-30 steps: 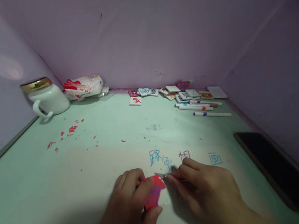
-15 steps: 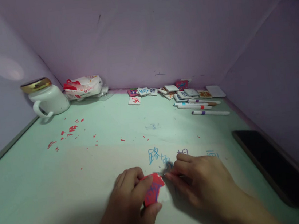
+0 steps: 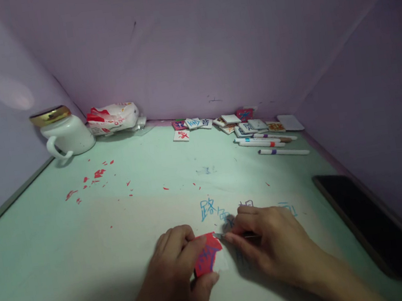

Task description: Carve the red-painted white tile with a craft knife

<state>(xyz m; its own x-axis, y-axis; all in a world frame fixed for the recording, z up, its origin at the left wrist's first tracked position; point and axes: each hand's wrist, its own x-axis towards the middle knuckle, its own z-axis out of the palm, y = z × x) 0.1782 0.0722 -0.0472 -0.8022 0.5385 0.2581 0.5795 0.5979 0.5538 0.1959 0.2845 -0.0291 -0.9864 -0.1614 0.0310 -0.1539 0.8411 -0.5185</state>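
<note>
My left hand (image 3: 174, 260) is closed on a small square tile (image 3: 208, 259) low in the middle of the view. Red colour with purple marks covers most of the tile's face, while its lower right corner shows white. Between thumb and fingers, my right hand (image 3: 276, 242) pinches a thin blade (image 3: 218, 236) with a metal tip. That tip touches the red layer at the tile's upper right edge. Most of the blade's handle is hidden in my fingers. Blue handwritten characters (image 3: 208, 210) lie on the table sheet just beyond my hands.
Red scraps (image 3: 99, 173) are scattered at the left. A white mug with a gold lid (image 3: 69, 135) and a tissue pack (image 3: 113, 118) stand at the back left. Lettered tiles (image 3: 181, 136), several markers (image 3: 284, 152) and a phone (image 3: 365, 217) lie at the back and right.
The blade's tip has shifted slightly and now sits against the tile's upper right corner, where before it reached over the top edge. My left hand keeps its hold on the tile.
</note>
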